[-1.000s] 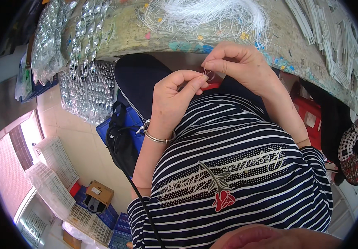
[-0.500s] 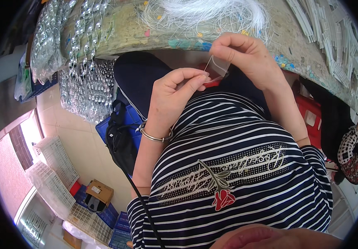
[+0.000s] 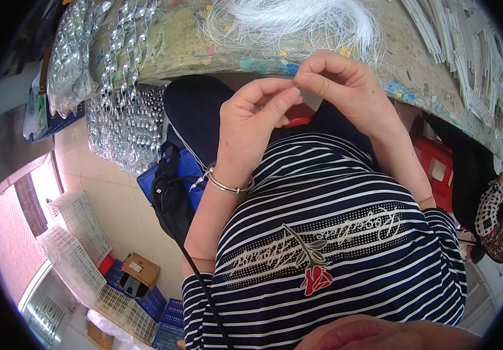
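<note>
White thread (image 3: 310, 26) lies in a loose, tangled hank on the bench (image 3: 187, 49), beyond the person's two hands and nearest to the right one. Both hands are raised at the bench's near edge, over the lap, their fingertips meeting or almost meeting. The left hand (image 3: 254, 111) has thumb and forefinger drawn close together, with the other fingers curled in behind; the right hand (image 3: 345, 87) has its own thumb and forefinger pressed tip to tip. Each grip is thus a narrow pinch (whether anything fine is caught in either, I cannot tell at this size). A silver-coloured bracelet (image 3: 229, 186) circles the left wrist. On the left part of the bench, shiny twisted strips (image 3: 124, 52) hang down over the edge, beside clear plastic bags (image 3: 70, 70) of similar shiny pieces. Pale, narrow strips (image 3: 467, 64) are heaped at the right end. Below, a black bag (image 3: 167, 204) rests against a blue crate (image 3: 184, 166) by the person's left side, while white crates (image 3: 79, 219) and an open cardboard box (image 3: 140, 268) stand farther off. At the far right shows another person's checked sleeve (image 3: 488, 210).
</note>
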Action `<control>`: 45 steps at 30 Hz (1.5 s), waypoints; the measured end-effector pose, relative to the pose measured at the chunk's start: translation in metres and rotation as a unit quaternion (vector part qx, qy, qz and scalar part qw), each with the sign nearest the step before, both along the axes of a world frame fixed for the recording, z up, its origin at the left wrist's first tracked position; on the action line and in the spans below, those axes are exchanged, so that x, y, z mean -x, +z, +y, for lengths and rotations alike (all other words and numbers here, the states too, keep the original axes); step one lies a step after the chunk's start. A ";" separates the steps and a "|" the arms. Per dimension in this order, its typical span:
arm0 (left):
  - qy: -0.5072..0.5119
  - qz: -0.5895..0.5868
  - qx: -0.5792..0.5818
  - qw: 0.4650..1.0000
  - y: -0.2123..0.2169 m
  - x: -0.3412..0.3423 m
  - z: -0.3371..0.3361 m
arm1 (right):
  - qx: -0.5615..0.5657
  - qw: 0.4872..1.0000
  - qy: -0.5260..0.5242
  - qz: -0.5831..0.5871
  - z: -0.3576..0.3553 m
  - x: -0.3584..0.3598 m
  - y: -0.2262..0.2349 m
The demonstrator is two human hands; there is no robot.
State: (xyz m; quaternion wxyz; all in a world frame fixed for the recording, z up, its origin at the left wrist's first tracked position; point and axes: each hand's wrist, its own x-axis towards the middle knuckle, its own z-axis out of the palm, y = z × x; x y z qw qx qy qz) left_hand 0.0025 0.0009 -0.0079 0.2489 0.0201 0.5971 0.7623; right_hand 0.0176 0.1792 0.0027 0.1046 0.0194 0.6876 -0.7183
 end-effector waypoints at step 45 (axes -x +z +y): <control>0.046 0.048 0.028 0.997 -0.005 -0.009 -0.006 | 0.065 0.997 0.028 0.040 -0.001 -0.006 0.000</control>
